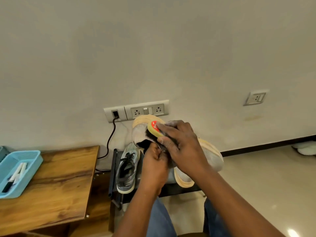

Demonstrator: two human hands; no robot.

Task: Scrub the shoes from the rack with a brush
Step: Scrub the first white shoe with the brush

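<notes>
Wooden desk point(51, 189) at left bearing a blue basket point(32, 161); black rack point(113, 175) carrying a grey shoe point(126, 170); pale shoe point(210, 156) raised above the rack, left hand point(154, 168) gripping its collar, right hand point(179, 142) clasping the brush point(155, 130) against it

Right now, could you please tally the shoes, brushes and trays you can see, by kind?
Shoes: 3, the pale shoe being held, the grey laced shoe and another pale shoe on the rack.
Brushes: 1, brush.
Trays: 1, blue tray.
Total: 5
</notes>
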